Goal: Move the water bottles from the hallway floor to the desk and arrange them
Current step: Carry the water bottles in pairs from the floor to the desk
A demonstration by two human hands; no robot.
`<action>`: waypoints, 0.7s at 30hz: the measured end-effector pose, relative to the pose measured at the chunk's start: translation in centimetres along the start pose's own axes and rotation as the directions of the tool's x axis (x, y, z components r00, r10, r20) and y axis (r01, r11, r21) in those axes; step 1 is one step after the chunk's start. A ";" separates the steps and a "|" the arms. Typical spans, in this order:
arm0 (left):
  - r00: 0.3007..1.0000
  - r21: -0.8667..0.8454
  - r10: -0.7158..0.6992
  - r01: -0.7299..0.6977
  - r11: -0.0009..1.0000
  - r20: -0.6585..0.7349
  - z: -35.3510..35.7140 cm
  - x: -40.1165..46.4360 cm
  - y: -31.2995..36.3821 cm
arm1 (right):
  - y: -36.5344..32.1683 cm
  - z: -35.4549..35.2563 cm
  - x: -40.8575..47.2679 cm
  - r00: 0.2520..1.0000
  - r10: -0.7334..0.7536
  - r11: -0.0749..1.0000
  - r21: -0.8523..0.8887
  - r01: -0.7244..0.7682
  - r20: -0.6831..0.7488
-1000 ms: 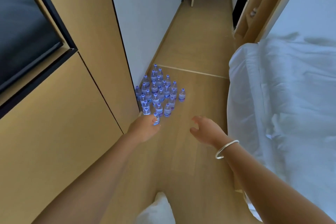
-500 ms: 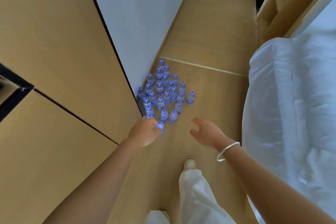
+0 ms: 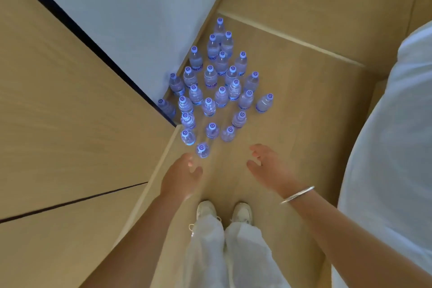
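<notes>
A cluster of small clear plastic water bottles with blue-marked white caps (image 3: 219, 91) stands upright on the light wooden floor (image 3: 304, 91) in the middle of the frame, packed against the foot of the white wall (image 3: 131, 7) and the corner of the pale wood cabinet (image 3: 70, 112) at the left. The nearest bottle (image 3: 203, 150) stands at the lower edge of the cluster, just above the left hand (image 3: 181, 179), whose fingers are relaxed and hold nothing. The right hand (image 3: 268, 167), a thin silver bangle (image 3: 297, 195) on its wrist, is spread wide and empty, lower right of the bottles and apart from them. White sneakers (image 3: 224, 211) and white trousers (image 3: 224, 252) show at the bottom centre; white bedding (image 3: 392, 147) fills the right edge.
</notes>
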State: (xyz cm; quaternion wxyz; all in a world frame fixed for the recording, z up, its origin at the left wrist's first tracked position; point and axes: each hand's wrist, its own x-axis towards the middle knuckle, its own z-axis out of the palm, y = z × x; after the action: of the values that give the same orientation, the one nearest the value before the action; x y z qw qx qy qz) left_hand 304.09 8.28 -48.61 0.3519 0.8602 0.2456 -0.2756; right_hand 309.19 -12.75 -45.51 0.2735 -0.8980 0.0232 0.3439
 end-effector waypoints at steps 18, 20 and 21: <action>0.978 -0.241 -0.208 0.199 0.950 -0.011 21.2 29.4 -15.5 | 15.2 19.9 30.4 0.996 0.082 0.995 -0.059 -0.084 -0.034; 0.990 -0.275 -0.134 0.117 0.954 -0.043 22.1 30.4 -16.1 | 15.5 20.3 32.3 0.996 0.050 0.998 -0.028 -0.053 -0.078; 0.992 -0.276 -0.111 0.089 0.957 -0.064 22.3 30.9 -16.3 | 15.5 20.5 33.3 0.995 0.030 0.999 0.012 -0.029 -0.100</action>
State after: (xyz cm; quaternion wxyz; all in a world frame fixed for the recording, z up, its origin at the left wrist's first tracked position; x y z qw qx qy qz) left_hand 309.79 9.19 -89.66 0.4422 0.8004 0.3382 -0.2225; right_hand 318.60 -10.67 -86.45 0.2718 -0.9121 0.0521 0.3025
